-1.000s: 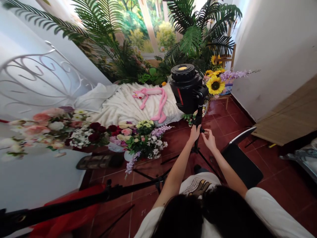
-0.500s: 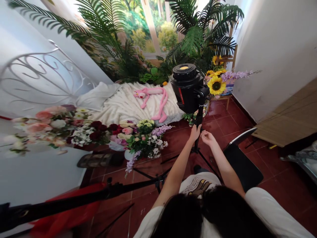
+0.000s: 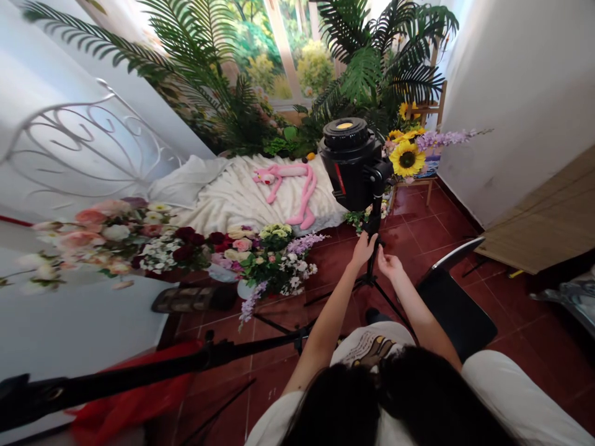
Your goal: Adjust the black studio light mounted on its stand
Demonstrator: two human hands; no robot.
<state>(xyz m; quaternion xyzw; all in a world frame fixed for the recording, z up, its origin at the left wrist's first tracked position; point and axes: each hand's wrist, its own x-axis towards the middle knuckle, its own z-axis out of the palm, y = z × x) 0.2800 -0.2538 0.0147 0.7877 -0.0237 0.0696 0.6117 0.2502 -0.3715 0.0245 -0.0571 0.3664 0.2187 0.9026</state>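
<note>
The LED studio light (image 3: 351,173) is already mounted on its light stand (image 3: 370,267), lens end up, yellow emitter (image 3: 344,126) exposed; the stand is upright on the tiled floor (image 3: 416,238) with its legs spread. The person's left hand (image 3: 364,249) has a closed grip around the column below the light. The right hand (image 3: 389,264) is half curled just beside a small dark knob (image 3: 377,244); whether its fingers pinch the knob or are released cannot be told. So the light's mounting looks done, but how tight the column is fixed cannot be judged, and the pictures do not settle what is left.

No brand can be read. The light's black housing carries 1 red strip (image 3: 341,178) with no legible lettering. The person's T-shirt (image 3: 367,341) has several lines of print above a brown graphic, too small to read. On the bed behind, the Pink Panther plush (image 3: 304,192) is recognisable by shape and colour, without a visible label.
</note>
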